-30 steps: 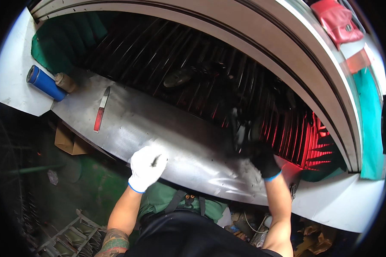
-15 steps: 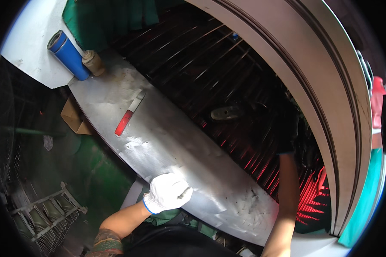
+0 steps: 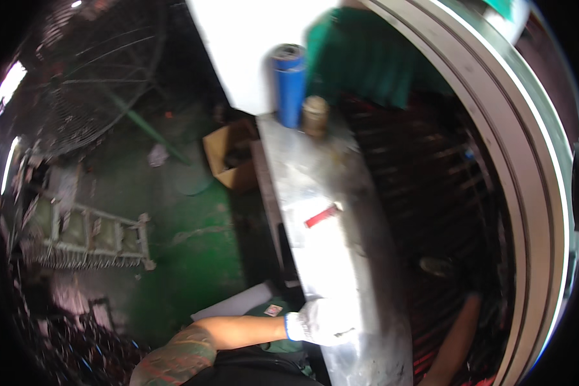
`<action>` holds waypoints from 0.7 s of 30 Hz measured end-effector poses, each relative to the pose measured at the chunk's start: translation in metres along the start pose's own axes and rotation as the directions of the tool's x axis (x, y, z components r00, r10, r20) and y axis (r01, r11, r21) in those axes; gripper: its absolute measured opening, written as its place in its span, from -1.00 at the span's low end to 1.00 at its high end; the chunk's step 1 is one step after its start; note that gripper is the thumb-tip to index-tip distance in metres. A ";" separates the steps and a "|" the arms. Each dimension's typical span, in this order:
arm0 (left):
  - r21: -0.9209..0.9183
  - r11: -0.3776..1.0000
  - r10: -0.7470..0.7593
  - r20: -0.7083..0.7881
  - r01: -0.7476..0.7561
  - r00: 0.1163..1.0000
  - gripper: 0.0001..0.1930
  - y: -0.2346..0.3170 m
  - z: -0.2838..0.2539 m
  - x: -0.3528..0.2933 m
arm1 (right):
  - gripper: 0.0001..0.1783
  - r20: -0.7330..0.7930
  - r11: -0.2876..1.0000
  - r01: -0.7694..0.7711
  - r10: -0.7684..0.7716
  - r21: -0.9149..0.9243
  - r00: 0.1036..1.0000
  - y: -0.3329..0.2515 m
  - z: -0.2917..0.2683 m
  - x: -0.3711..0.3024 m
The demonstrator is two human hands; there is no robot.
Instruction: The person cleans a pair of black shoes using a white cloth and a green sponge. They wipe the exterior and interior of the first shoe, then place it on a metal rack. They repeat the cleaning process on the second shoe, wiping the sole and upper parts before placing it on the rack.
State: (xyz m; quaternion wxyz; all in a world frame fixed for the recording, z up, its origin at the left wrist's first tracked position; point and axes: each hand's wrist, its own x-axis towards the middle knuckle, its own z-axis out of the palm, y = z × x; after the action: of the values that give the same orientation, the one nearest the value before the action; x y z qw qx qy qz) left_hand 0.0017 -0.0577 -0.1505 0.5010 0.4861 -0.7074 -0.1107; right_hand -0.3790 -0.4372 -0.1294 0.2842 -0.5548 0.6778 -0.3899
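Observation:
My left hand [image 3: 325, 321], in a white glove with a blue cuff, is closed over the near part of a shiny metal ledge [image 3: 341, 170]. Something small and dark shows at its fingertips; glare and blur hide what it is. Farther up the ledge lies a red-handled knife [image 3: 321, 217], its blade washed out by light. My right hand [image 3: 479, 283] reaches into the dark slatted space right of the ledge. Its dark covering blends into the shadow, so its fingers cannot be made out. Near it is a pale oval piece [image 3: 437, 266] among the slats.
A blue cylindrical bottle [image 3: 290, 90] and a small tan jar [image 3: 314, 117] stand at the ledge's far end. Curved rails [image 3: 521, 161] arch along the right. To the left are an open cardboard box [image 3: 220, 154], a large fan [image 3: 77, 96] and a metal rack [image 3: 96, 235] on green floor.
The view has swung left, so the ledge appears more upright and more floor shows. My left hand stays closed over the ledge; my right stays in the dark slats. The knife still lies there.

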 end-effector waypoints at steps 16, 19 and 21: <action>-0.082 0.959 -0.203 0.470 0.272 0.859 -0.08 -0.058 0.066 0.159 | -0.07 0.362 0.984 0.164 -0.178 0.068 0.915 -0.012 -0.036 -0.500; 0.002 0.949 -0.257 0.588 0.316 0.767 -0.19 -0.065 0.105 0.187 | -0.20 0.477 0.964 -0.137 0.012 0.228 0.879 -0.014 -0.046 -0.504; 0.085 0.986 -0.164 0.510 0.140 0.845 -0.23 -0.053 0.121 0.177 | -0.21 0.319 0.963 -0.245 0.200 0.109 0.927 0.007 -0.060 -0.480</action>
State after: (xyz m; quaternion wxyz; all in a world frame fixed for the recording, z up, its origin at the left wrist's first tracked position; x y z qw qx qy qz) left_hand -0.0712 -0.2656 -0.1359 0.2722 0.5043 -0.7771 -0.2600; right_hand -0.3245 0.0438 -0.1262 0.4678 -0.5052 0.6539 -0.3136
